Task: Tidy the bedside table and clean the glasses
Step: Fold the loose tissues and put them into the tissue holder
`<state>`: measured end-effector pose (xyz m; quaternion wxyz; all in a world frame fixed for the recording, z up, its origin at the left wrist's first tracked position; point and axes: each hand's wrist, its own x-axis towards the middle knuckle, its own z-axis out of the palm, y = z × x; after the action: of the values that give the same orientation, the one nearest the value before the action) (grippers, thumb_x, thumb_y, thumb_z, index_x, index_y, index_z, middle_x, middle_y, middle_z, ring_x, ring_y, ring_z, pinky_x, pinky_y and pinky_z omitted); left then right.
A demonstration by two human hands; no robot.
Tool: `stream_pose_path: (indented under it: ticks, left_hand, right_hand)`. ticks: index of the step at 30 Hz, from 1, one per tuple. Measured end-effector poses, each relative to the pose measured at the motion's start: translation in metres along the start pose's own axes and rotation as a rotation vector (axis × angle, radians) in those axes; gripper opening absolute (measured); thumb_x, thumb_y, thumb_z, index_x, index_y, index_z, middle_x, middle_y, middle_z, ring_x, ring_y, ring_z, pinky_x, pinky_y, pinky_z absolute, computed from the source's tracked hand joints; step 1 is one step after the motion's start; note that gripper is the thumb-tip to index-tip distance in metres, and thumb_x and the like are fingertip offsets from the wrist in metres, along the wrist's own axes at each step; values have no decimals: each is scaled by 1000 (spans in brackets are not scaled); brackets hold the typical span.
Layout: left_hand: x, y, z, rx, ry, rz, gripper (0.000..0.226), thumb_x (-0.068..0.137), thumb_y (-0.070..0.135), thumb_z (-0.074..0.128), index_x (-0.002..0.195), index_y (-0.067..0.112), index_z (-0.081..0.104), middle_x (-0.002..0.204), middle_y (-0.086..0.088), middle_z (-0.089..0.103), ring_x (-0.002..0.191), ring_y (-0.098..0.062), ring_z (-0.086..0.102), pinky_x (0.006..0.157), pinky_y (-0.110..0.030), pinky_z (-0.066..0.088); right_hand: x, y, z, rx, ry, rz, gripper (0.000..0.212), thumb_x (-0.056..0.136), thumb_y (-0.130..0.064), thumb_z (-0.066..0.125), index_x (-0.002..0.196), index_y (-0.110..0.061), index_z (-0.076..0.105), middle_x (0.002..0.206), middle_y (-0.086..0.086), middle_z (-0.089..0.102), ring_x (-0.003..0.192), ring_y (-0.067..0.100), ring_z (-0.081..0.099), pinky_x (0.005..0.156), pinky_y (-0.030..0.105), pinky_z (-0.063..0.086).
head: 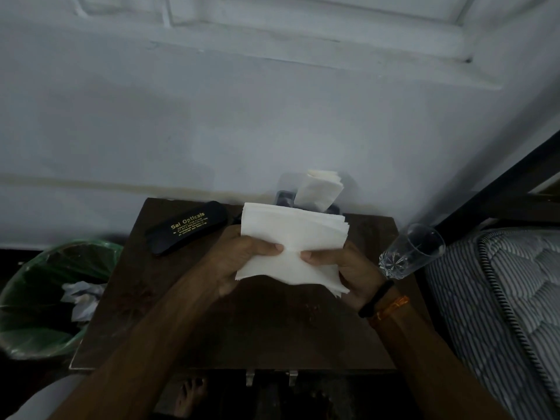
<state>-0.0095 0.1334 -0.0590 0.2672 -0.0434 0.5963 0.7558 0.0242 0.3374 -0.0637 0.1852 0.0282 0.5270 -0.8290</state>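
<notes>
Two hands hold one thick stack of white paper napkins (292,247) over mid-worktop: left hand (242,256) pinches its near-left edge, right hand (342,268) its near-right edge, thumbs on top, each grip closed on the paper. Risk: loose lower sheets could fan out and slip, since only the near edge is held. A right elbow swing could knock the clear tumbler (410,251) at 3 o'clock, at the worktop's edge. Black glasses case (188,227) lies at 10 o'clock. Napkin holder (315,192) stands at 12 o'clock. Dark brown wooden worktop (212,328); green-lined bin (45,292) at 9 o'clock, striped mattress (500,298) on the right, pale wall (212,101) behind.
</notes>
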Motion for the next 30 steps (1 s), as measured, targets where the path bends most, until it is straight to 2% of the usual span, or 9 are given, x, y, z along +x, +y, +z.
stream_pose_path:
  ticks: [4,8,10,13,17,20,24,27,30]
  left_hand:
    - [0,2,-1,20,-38,32,45,68,1,79,112,1,69,109,-18,72,105,-32,68,89,-46,55]
    - [3,8,-2,-14,-87,69,16,72,-5,69,83,3,76,96,-18,72,91,-29,69,72,-34,57]
    - [4,11,-2,-27,-64,89,34,81,-14,55,67,8,77,89,-10,73,84,-21,70,60,-25,55]
    - [4,12,-3,-48,-71,119,43,82,-20,48,62,7,75,87,-8,74,83,-17,71,60,-24,56]
    - [2,14,-3,-25,-113,180,52,80,-24,44,60,11,77,89,-5,73,90,-16,68,69,-27,57]
    - [1,16,-3,18,-129,244,52,76,-25,45,61,13,77,91,-3,73,94,-16,66,73,-26,55]
    - [-1,18,-2,62,-126,320,52,72,-27,46,61,13,77,90,-2,73,92,-15,67,74,-24,54]
    - [-1,20,-4,54,-124,334,55,73,-28,44,60,14,77,88,-1,73,91,-14,67,77,-26,55]
    - [0,20,-8,43,-121,351,58,72,-29,41,60,14,77,89,-1,73,93,-15,66,84,-35,53]
  right_hand:
    - [4,-1,-2,-29,37,20,68,55,-25,94,106,9,66,112,25,68,105,39,64,85,47,58]
    - [3,-5,-7,45,-8,-19,40,50,-26,95,75,-3,74,105,20,72,103,31,70,82,36,59]
    - [3,-9,-9,62,7,-20,33,52,-24,93,69,-5,73,107,20,71,106,32,68,86,37,59]
    - [1,-17,-11,30,50,-35,9,69,-13,72,63,-8,69,108,21,71,109,35,66,82,35,59]
    - [-2,-23,-15,12,84,-53,28,83,-2,51,61,-7,67,109,22,70,106,33,67,81,38,59]
    - [-2,-26,-22,-64,60,-53,12,74,-16,69,65,-9,68,118,24,66,115,37,63,87,43,58]
    - [-5,-30,-26,-117,21,-62,28,60,-32,88,67,-10,71,119,19,68,114,31,65,83,35,58]
    - [-9,-35,-23,-106,53,-39,10,69,-5,72,60,-9,72,114,13,72,112,29,65,77,32,59]
    - [-12,-38,-27,-97,119,-39,49,84,17,39,56,-8,70,111,12,73,108,28,68,75,35,60]
